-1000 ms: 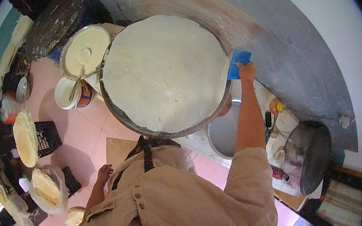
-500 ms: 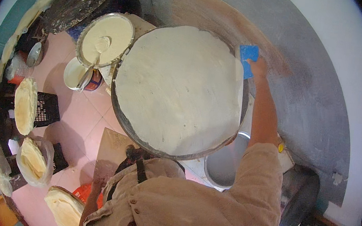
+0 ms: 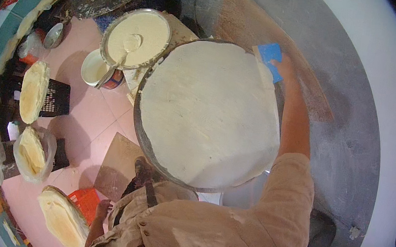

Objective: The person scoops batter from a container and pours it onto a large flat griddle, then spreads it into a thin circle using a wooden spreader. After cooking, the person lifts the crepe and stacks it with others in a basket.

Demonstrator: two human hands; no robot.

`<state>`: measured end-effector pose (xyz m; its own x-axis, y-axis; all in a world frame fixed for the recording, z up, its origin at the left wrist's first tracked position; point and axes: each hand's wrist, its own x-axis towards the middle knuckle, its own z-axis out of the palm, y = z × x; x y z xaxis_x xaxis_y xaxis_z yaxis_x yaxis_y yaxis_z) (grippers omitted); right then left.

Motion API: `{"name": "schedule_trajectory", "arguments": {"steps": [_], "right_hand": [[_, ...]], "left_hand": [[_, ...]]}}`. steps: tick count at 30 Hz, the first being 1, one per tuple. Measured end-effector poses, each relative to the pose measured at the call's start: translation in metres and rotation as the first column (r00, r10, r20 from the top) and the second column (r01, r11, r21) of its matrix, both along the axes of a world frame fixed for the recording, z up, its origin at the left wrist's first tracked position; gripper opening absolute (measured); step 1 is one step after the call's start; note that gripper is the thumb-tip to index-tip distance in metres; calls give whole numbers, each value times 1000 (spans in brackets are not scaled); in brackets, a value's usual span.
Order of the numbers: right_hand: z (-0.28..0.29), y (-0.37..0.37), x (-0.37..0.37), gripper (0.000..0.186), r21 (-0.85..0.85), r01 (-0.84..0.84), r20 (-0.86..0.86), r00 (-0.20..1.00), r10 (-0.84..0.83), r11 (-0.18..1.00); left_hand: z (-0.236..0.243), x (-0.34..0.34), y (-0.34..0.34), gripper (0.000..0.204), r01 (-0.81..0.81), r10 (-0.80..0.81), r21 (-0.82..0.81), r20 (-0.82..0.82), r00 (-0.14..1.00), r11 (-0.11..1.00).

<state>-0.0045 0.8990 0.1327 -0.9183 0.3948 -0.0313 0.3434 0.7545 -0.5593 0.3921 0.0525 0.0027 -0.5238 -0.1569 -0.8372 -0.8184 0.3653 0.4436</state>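
A large round griddle (image 3: 138, 133) fills the middle of the view, coated almost to its rim with a thin sheet of pale batter (image 3: 209, 115). At the griddle's far right edge my right hand (image 3: 287, 67) grips a blue flat scraper (image 3: 269, 59), whose edge meets the batter there. My left hand (image 3: 104, 208) hangs low at my left side, away from the griddle, beside a red-orange object (image 3: 85, 202). Its fingers are small and partly hidden, so whether they hold anything is unclear.
Left of the griddle stands a metal bowl of batter (image 3: 149, 37) with a ladle (image 3: 131, 45) in it. Below it is a white bucket (image 3: 93, 67). Stacks of thin flatbreads (image 3: 34, 92) stand farther left near a black crate (image 3: 56, 99). A grey wall (image 3: 345, 143) rises right.
My view has shifted, so the griddle appears lower and farther right. Relative to the griddle, the scraper has moved along the right rim toward the far side, and batter there reaches closer to the edge.
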Motion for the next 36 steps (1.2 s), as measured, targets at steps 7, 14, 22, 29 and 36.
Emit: {"name": "schedule_trajectory", "arguments": {"steps": [7, 14, 22, 29, 36], "right_hand": [[-14, -21, -67, 47, 321, -158, 21, 987, 159, 934], [-8, -11, -100, 57, 109, -147, 140, 981, 132, 983], [10, -16, -89, 60, 243, -112, 144, 986, 79, 964], [-14, -33, -120, 69, -3, -192, 215, 958, 188, 981], [8, -108, -156, 68, -144, -439, 235, 855, 462, 887]], "left_hand": [[-43, 51, -39, 33, -146, 152, 88, -65, 986, 985], [2, 33, -6, 31, -185, 185, 13, 18, 983, 983], [6, 71, -22, 30, -341, 336, 64, 75, 939, 938], [-31, 88, -27, 29, -255, 262, 85, -86, 961, 963], [3, 39, 11, 29, -257, 258, 34, -25, 966, 966]]}}
